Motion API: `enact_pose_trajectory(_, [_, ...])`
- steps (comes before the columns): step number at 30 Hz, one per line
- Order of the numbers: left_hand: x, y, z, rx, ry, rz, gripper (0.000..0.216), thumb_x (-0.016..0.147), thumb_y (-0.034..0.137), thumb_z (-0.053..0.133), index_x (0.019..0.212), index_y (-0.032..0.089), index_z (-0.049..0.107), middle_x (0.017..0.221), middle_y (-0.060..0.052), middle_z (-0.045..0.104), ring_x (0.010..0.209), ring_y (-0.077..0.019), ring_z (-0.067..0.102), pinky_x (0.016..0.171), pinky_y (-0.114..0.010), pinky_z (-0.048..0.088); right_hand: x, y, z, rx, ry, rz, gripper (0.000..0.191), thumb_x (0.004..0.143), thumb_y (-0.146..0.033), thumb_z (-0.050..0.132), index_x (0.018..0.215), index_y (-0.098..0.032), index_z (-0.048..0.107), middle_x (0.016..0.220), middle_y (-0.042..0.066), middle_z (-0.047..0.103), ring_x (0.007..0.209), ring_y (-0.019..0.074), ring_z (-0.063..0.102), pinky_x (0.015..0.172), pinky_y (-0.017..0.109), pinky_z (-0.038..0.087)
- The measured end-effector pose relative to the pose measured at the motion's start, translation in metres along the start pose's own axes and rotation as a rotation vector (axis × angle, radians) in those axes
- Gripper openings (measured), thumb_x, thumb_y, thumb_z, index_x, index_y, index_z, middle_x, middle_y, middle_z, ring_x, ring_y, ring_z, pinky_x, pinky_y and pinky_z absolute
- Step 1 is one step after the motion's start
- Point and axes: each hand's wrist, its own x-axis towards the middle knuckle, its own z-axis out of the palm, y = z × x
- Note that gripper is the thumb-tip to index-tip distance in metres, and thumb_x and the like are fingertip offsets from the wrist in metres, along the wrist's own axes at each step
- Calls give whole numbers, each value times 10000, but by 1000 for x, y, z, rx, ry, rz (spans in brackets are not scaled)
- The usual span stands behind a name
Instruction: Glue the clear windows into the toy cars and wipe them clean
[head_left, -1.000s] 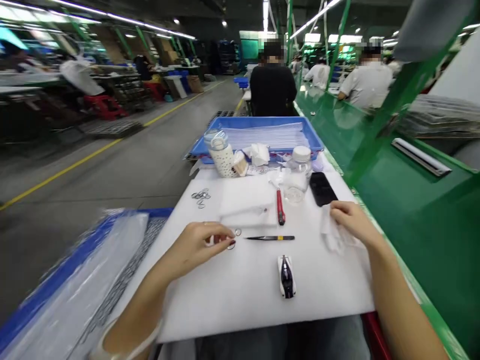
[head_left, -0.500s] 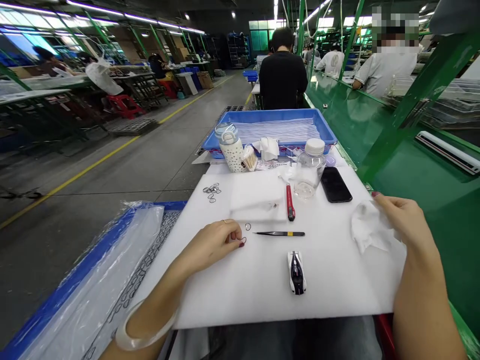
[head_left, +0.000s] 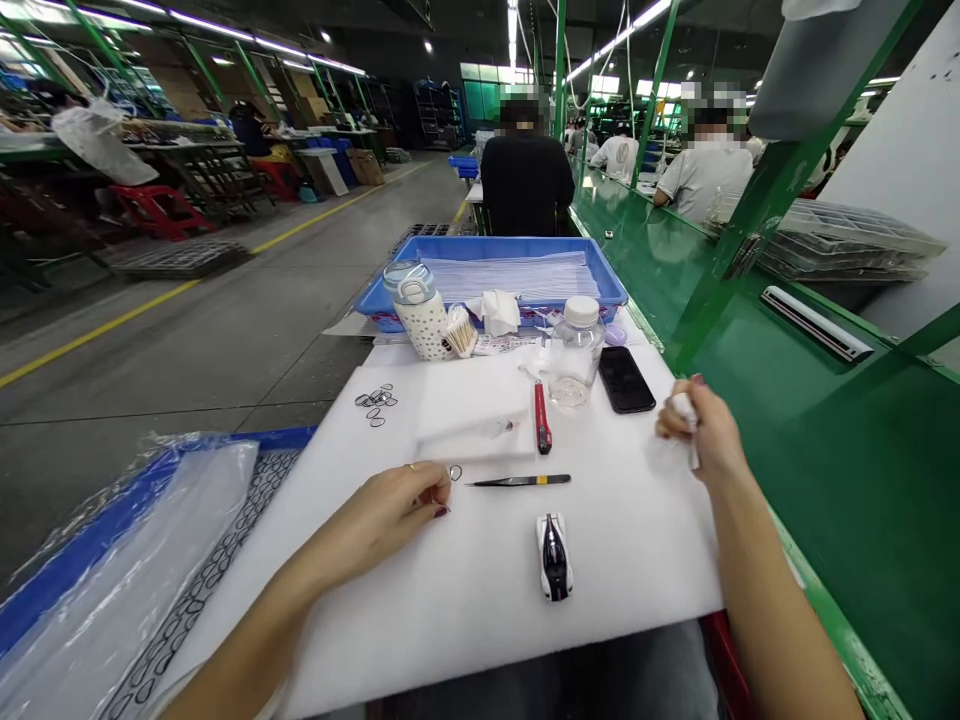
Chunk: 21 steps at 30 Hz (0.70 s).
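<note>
My left hand (head_left: 401,508) rests on the white foam sheet (head_left: 480,620), thumb and fingers pinched; half a second ago a thin dark ring showed at these fingertips, now it is mostly hidden. Just beyond the fingertips lies another small ring (head_left: 455,473). My right hand (head_left: 709,430) is closed around a crumpled white cloth or tissue (head_left: 684,408), over the sheet's right edge. Between the hands lie black tweezers (head_left: 517,481) with a yellow band and a white-and-black toy car (head_left: 554,558). A small pile of thin dark rings (head_left: 376,400) sits farther left.
Farther back are a red utility knife (head_left: 542,418), a phone (head_left: 626,380), a clear bottle (head_left: 576,355), a dotted cup (head_left: 420,315), cotton swabs (head_left: 460,332) and a blue tray (head_left: 487,243). A plastic-covered blue tray (head_left: 150,540) stands at left; a person (head_left: 526,185) sits ahead.
My right hand has gathered the white cloth, which hung spread out before, into its fist. The view has turned somewhat right. My left hand keeps nearly the same place on the sheet.
</note>
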Motion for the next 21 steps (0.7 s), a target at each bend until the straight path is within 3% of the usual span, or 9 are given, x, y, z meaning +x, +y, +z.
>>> enact_pose_trajectory(4, [1, 32, -5, -51, 26, 153, 205, 946, 281, 395, 803, 223, 530, 764, 9, 609, 675, -163, 545, 618, -263, 394, -10, 16, 28, -230, -415, 34, 405, 744, -477, 776, 727, -185, 495, 602, -56, 470, 515, 74, 401, 487, 210, 311])
enact_pose_trajectory(8, [18, 75, 10, -151, 280, 354, 217, 960, 203, 405, 891, 214, 610, 854, -11, 660, 778, -158, 607, 706, -265, 441, -20, 22, 44, -336, -649, 94, 360, 895, -515, 619, 849, -171, 528, 747, 2, 620, 531, 77, 444, 508, 226, 333])
enact_pose_trajectory(11, [34, 92, 31, -268, 418, 371, 222, 940, 153, 439, 936, 196, 657, 888, -31, 681, 806, -160, 633, 729, -274, 472, -24, 27, 53, -417, -665, 83, 397, 909, -549, 588, 843, -160, 549, 731, 13, 628, 607, 99, 499, 584, 239, 361])
enact_pose_trajectory(16, [36, 91, 55, -558, 514, 253, 159, 911, 199, 567, 976, 186, 712, 905, -36, 723, 812, -158, 675, 751, -261, 531, -30, 30, 66, -487, -685, -22, 353, 935, -503, 574, 858, -159, 592, 765, 11, 612, 726, 121, 519, 674, 250, 376])
enact_pose_trajectory(21, [34, 87, 53, -927, 464, 178, 173, 858, 306, 695, 998, 232, 763, 935, -38, 697, 890, -160, 667, 800, -226, 546, -36, 40, 73, -155, -685, 223, 383, 904, -553, 601, 867, -177, 536, 655, -45, 508, 522, 71, 396, 493, 217, 306])
